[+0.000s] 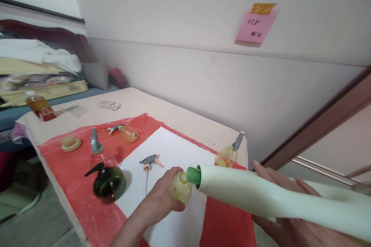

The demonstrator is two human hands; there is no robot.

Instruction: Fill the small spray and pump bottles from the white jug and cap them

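Observation:
My left hand (162, 197) is wrapped round a small translucent yellow bottle (182, 193), its open neck facing up. A pale green plastic container with a long spout (246, 189) is held in my right hand (278, 231), partly hidden behind it. The spout lies nearly level, and its darker green tip (193, 175) meets or nearly meets the bottle's mouth. Whether liquid is flowing I cannot tell. On the white sheet (171, 146), left of the bottle, lies a grey and peach spray trigger head (150, 162) with its tube.
A dark green pump bottle (108, 183), a clear spray bottle (97, 146) and an orange-tinted spray bottle (129, 133) are on the red plastic sheet (69, 181). Another yellow spray bottle (227, 156) stands behind the spout. A drink bottle (40, 106) is at the far left.

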